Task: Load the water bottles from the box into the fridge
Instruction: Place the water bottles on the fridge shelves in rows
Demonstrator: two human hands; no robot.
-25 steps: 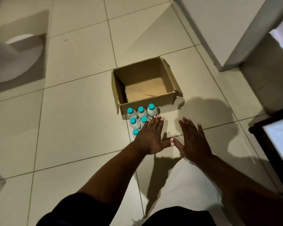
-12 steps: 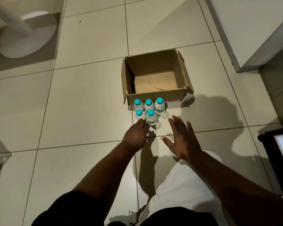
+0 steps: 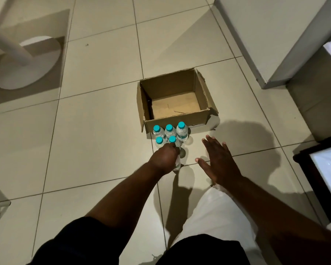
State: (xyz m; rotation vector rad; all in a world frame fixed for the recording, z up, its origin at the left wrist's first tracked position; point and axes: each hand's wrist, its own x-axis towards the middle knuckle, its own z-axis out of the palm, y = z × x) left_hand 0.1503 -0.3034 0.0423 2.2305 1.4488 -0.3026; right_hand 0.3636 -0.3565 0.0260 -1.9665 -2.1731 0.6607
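An open cardboard box sits on the tiled floor, and its inside looks empty. Several small clear water bottles with teal caps stand upright in a cluster against its near wall. My left hand reaches down at the near end of the cluster and grips the nearest bottle from above. Only a sliver of that bottle's body shows below my fingers. To the right, my right hand hovers flat with fingers spread, touching nothing.
A white panel, possibly the fridge door, stands at the upper right. A dark-framed object sits at the right edge. A white round pedestal base is at the upper left. My white-trousered knee is below my hands.
My left hand went from flat fingers over the bottles to curled around the nearest bottle. My right hand stayed open beside it. The view shifted slightly.
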